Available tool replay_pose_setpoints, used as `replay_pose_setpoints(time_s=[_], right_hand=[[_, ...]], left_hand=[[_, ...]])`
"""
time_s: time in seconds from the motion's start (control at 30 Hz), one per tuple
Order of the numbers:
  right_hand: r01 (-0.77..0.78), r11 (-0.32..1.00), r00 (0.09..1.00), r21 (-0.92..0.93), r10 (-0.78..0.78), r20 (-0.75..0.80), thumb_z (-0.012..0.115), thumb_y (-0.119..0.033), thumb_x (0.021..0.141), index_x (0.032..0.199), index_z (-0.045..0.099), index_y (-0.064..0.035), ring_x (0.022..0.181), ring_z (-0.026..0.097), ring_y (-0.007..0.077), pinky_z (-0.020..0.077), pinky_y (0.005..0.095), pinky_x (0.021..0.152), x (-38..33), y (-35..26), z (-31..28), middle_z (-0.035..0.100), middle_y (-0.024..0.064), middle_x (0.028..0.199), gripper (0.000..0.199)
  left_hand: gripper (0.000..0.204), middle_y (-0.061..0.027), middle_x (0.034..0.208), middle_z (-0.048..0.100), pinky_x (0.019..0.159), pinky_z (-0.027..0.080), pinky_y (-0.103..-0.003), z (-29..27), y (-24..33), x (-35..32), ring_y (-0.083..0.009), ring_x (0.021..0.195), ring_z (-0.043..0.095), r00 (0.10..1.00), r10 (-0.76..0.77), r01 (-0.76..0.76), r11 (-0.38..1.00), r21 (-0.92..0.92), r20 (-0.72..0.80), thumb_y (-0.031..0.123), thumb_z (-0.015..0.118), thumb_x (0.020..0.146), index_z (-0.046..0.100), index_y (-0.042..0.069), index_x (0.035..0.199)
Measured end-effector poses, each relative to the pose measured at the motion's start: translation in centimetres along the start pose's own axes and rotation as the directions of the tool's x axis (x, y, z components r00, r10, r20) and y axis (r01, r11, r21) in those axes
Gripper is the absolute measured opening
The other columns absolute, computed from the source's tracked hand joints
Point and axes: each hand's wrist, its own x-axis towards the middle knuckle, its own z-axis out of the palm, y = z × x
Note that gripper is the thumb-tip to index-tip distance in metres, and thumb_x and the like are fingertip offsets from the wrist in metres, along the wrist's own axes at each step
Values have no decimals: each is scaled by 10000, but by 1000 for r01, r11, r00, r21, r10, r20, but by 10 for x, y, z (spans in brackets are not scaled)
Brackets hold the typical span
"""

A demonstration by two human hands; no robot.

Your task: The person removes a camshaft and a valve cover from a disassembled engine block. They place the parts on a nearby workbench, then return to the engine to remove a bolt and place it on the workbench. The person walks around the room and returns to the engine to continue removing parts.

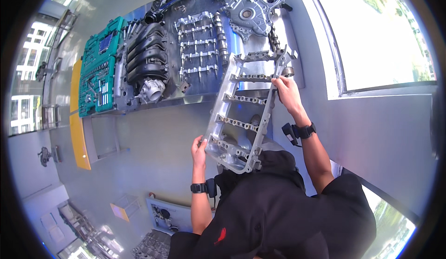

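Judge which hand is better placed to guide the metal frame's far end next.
Probably the right hand: it grips the metal frame toward that end, while the left hand holds it near the opposite end.

Bare metal frame [238,122], black plastic manifold [147,54], glossy metal tabletop [205,85], matt cloth shirt [274,208]

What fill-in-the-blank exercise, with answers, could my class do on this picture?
1. Of the left hand and right hand holding the metal frame, the ____ one is nearer the table.
2. The open toolbox on the table is ____ in colour.
3. The left hand's wristband is coloured ____.

Missing words: right; green; black.
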Motion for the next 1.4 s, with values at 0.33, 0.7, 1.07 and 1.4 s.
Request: replay_pose_setpoints(time_s=[0.33, 0.7, 1.07, 1.4], right_hand=[[-143, 900, 981, 413, 73, 182, 489, -222, 846, 677, 490, -91, 414, 335, 63, 275, 227, 399, 45, 68, -11, 314, -50, 524, 214], [-227, 973, 947, 34, 212, 241, 478, -253, 815, 794, 566, -3, 418, 415, 113, 340, 267, 404, 96, 111, -29, 421, 15, 527, 265], [-92, 977, 985, -194, 118, 126, 528, -290, 782, 754, 607, 37, 448, 478, 121, 382, 275, 434, 114, 101, -44, 504, 50, 566, 338], [-194, 945, 978, -263, 206, 20, 492, -345, 807, 782, 600, 32, 459, 513, 135, 406, 280, 433, 90, 110, -47, 518, 61, 537, 392]], left_hand=[[239, -43, 846, 573, 640, 424, -225, 22, 21, -23, -92, 726, 513, 966, 225, -209, 970, 128, -124, 87, 561, 827, 533, -38, 1029], [282, -33, 755, 541, 563, 420, -216, 79, -19, -46, -86, 644, 511, 981, 85, -82, 996, 27, -173, 16, 621, 756, 511, -48, 1008], [265, -38, 750, 554, 574, 412, -209, 87, -31, -19, -77, 647, 512, 994, 55, -59, 998, -37, -98, -2, 646, 734, 505, -30, 957], [262, -41, 757, 576, 596, 430, -210, 79, -34, 9, -82, 653, 532, 997, 68, -69, 997, -34, -23, 0, 655, 722, 517, -33, 941]])
